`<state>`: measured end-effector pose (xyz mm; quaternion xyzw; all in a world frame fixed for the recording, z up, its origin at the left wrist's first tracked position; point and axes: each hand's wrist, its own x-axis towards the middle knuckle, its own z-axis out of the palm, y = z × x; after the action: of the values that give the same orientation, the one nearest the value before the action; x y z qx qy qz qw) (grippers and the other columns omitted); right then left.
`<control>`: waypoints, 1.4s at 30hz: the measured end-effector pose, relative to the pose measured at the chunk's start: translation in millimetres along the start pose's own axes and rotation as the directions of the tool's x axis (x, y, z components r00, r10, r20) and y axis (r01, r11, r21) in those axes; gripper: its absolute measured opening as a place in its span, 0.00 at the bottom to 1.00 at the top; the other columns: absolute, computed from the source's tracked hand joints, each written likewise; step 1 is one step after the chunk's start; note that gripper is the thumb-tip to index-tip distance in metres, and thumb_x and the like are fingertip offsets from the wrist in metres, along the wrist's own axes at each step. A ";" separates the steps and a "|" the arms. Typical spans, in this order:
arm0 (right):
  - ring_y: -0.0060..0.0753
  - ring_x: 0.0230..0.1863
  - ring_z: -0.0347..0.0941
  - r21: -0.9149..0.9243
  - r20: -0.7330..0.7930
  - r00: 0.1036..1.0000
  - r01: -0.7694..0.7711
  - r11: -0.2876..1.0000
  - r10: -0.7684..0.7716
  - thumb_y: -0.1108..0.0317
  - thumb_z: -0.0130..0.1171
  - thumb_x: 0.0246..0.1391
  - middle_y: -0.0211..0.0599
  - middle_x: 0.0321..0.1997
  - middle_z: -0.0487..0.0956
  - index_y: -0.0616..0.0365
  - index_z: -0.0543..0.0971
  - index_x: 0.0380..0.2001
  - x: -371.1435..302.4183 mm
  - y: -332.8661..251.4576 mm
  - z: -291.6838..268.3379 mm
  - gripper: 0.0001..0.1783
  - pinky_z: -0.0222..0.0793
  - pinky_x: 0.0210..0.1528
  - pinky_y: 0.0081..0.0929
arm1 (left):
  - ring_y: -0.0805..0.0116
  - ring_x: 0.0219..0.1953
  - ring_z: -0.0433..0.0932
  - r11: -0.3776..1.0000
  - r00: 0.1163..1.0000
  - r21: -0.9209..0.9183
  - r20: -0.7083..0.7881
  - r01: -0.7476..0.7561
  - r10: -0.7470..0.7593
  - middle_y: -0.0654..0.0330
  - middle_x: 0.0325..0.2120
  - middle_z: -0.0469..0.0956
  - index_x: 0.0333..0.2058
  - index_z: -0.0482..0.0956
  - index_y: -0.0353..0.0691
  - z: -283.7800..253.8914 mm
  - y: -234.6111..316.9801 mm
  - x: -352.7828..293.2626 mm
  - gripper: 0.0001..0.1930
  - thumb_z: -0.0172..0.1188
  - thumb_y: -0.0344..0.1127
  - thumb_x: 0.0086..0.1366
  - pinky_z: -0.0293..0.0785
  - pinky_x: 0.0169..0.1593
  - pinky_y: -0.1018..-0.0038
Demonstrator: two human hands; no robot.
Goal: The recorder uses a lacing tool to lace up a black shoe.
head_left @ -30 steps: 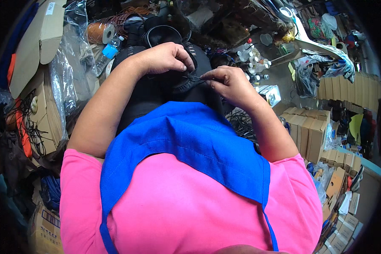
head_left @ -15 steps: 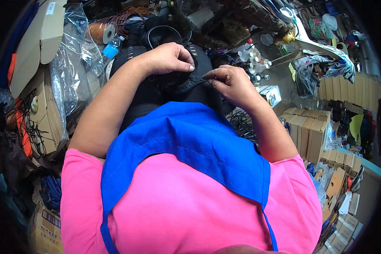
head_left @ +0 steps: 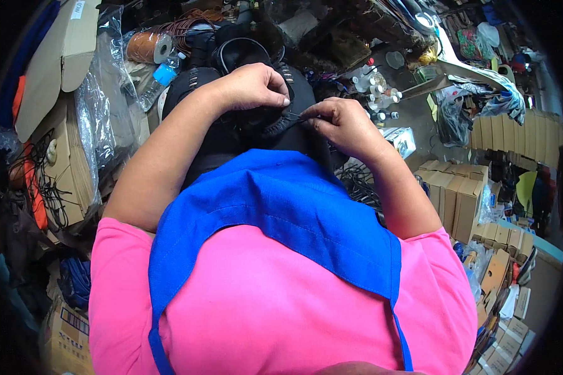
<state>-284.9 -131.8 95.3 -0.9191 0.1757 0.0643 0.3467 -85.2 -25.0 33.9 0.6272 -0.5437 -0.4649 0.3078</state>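
While the left hand (head_left: 259, 87) bends over it from the left and the right hand (head_left: 344, 122) sits off its right side, the black stitched piece (head_left: 274, 129) lies between them, just past the blue apron's (head_left: 275, 200) far edge. Count: two hands, one piece, one thin dark strand (head_left: 296, 117) running from the piece to the right fingertips. Right thumb and fingers are pinched on that strand, back of hand up. Left fingers curl down with thumb extended; can't tell if they grip anything, too dark there. Left forearm (head_left: 169, 144) and right forearm (head_left: 406, 187) flank the apron, elbows wide, both angled inward. Farther past the apron: one black ring (head_left: 241, 40). Beyond it to the left: one orange spool (head_left: 145, 47), one clear bottle with a blue band (head_left: 164, 74). Beyond it to the right: one silvery can (head_left: 399, 140), plus small bottles (head_left: 375, 87), too crowded to count.
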 end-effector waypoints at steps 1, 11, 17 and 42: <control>0.48 0.37 0.77 0.000 0.000 1.000 0.001 1.000 -0.001 0.70 0.56 0.44 0.50 0.34 0.80 0.59 0.82 0.36 0.1 1.8 0.3 0.14 0.73 0.43 0.36 | 0.65 0.40 0.75 1.000 1.000 0.000 0.000 0.001 -0.001 0.56 0.34 0.77 0.34 0.82 0.35 -0.1 0.3 -0.3 0.13 0.64 0.38 0.54 0.70 0.47 0.71; 0.44 0.37 0.78 0.038 -0.090 0.996 -0.008 0.999 0.012 0.72 0.56 0.47 0.48 0.35 0.80 0.58 0.82 0.37 -1.2 3.0 -4.1 0.13 0.73 0.42 0.33 | 0.66 0.40 0.75 0.999 1.000 -0.045 0.004 -0.011 0.012 0.57 0.33 0.77 0.33 0.82 0.35 -0.6 -2.0 -1.4 0.12 0.64 0.37 0.54 0.70 0.46 0.72; 0.44 0.37 0.78 0.133 -0.062 0.998 0.000 0.991 0.009 0.72 0.56 0.47 0.47 0.35 0.80 0.58 0.82 0.38 -1.1 2.7 -0.4 0.13 0.73 0.42 0.33 | 0.66 0.40 0.75 0.999 1.000 -0.044 0.011 -0.027 0.027 0.57 0.33 0.77 0.33 0.82 0.35 -0.9 -2.2 -1.1 0.11 0.64 0.37 0.55 0.70 0.46 0.72; 0.46 0.37 0.78 0.080 -0.019 1.000 -0.004 0.997 0.006 0.71 0.56 0.46 0.48 0.34 0.80 0.58 0.82 0.36 3.4 -4.4 -0.2 0.13 0.73 0.42 0.35 | 0.63 0.44 0.74 0.991 0.986 -0.087 0.122 -0.103 0.113 0.56 0.36 0.77 0.39 0.81 0.36 -9.6 -6.3 -4.1 0.12 0.60 0.33 0.56 0.67 0.52 0.70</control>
<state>-280.1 -129.9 97.4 -0.9046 0.1838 0.0490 0.3814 -73.8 -20.8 32.9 0.5531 -0.5764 -0.5078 0.3225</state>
